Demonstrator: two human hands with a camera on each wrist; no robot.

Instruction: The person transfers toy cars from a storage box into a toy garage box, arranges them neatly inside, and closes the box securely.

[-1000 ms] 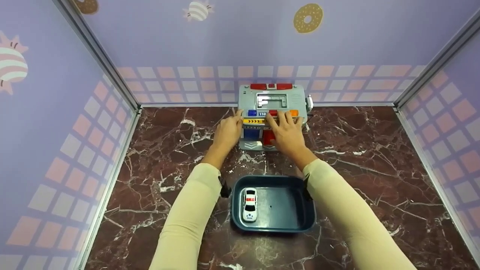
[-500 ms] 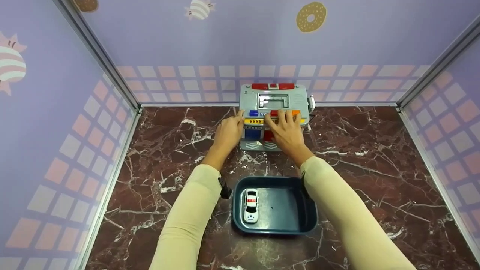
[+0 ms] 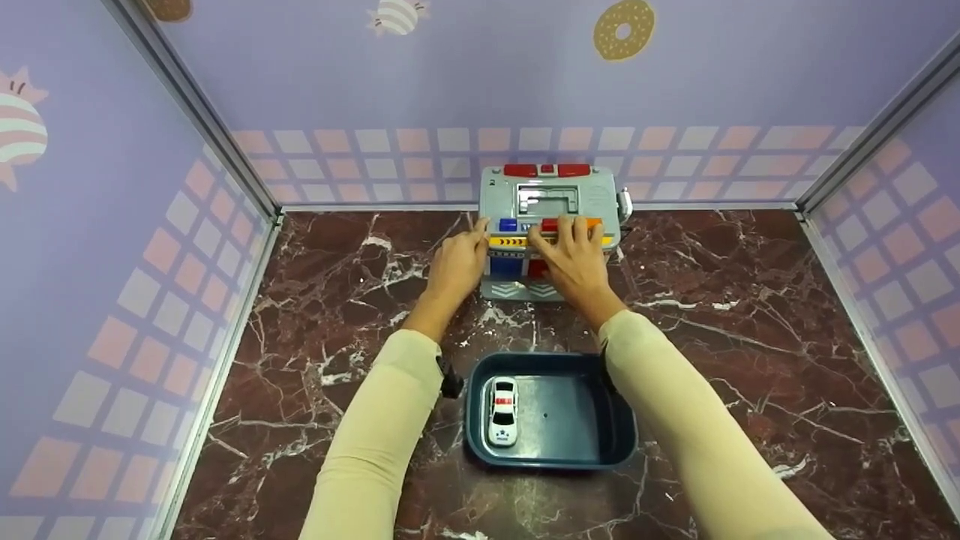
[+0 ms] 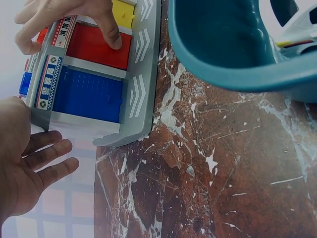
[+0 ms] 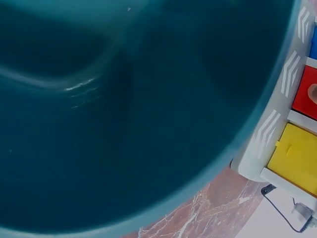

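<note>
A grey toy garage with blue, red and yellow doors stands against the back wall. My left hand lies along its left side, fingertips at the top corner. In the left wrist view, several fingers of that hand reach out loosely past the garage's side. My right hand grips the front upper edge, its fingers bent over the top beside the red and orange buttons. Its thumb rests on the red door. The blue door is lowered, as is the yellow door.
A dark teal tray sits in front of the garage, between the forearms. A white toy police car lies in its left part. Purple walls enclose the marbled surface on the back and both sides. A thin cord shows beside the garage.
The right hand's fingers have shifted slightly left along the garage's top edge. The left hand, tray and toy car hold their places apart from a small camera shift.
</note>
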